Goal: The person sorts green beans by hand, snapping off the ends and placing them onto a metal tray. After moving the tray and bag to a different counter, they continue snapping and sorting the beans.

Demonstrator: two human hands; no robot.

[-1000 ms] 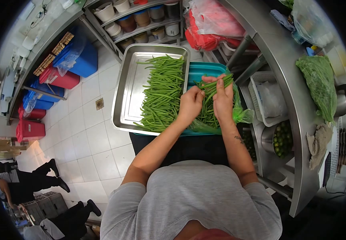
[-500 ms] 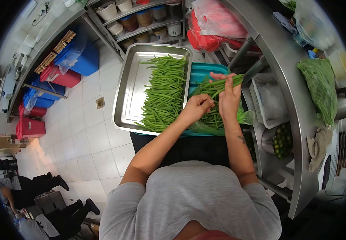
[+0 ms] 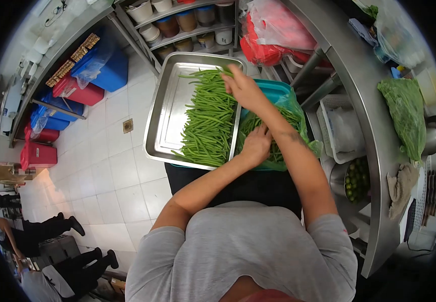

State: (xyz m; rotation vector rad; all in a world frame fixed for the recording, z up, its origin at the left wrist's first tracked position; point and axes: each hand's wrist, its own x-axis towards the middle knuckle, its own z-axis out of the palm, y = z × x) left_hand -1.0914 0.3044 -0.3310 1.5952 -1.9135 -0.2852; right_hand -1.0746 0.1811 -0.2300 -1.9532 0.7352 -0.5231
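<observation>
A steel tray [image 3: 170, 105] holds a thick band of green beans [image 3: 209, 116] along its right half. Over the tray's upper right corner is my right hand [image 3: 243, 89], slightly blurred, its fingers closed on a few green beans at the top end of the row. My left hand [image 3: 257, 147] lies on the loose beans in a green plastic bag [image 3: 298, 108], fingers a little apart and their tips partly hidden among the beans. Under the bag and the tray's edge shows a teal container [image 3: 271, 88].
Right of the bag are a white basket [image 3: 331, 133], a pot of small green fruits [image 3: 356, 178] and a steel counter [image 3: 364, 100]. Shelves with tubs [image 3: 180, 38] stand ahead. Colored bins [image 3: 110, 70] line the left. Two people [image 3: 52, 234] are at lower left.
My right hand has moved left from above the bag to the tray's top edge with beans. My left hand has gone down onto the beans in the bag.
</observation>
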